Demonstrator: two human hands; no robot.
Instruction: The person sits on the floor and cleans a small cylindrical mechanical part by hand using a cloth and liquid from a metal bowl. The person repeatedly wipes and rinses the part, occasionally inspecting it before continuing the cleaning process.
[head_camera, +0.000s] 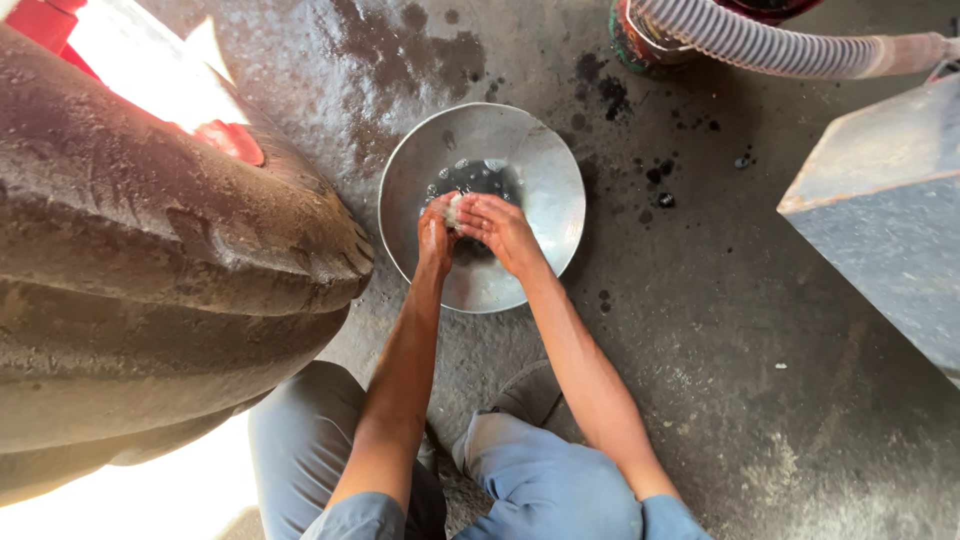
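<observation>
You are crouched on a rough concrete floor (760, 400) marked with dark wet patches and black spots, your knees in blue-grey trousers (540, 480) at the bottom of the view. A large worn tyre (150, 270) fills your left side, with a red part (225, 135) showing behind it in bright light. At the top a ribbed grey hose (760, 45) runs across, and a grey metal box (890, 220) stands to your right. Straight in front of you sits a round metal basin (540, 165) on the floor, holding a little dark liquid with bubbles. Both hands reach into its middle, close together and touching. Your left hand (435, 235) is curled around a small pale lump (453, 210), gripping it just above the liquid. Your right hand (503, 228) lies partly open, its fingers (472, 215) bent over and pressing against the same lump from the other side
</observation>
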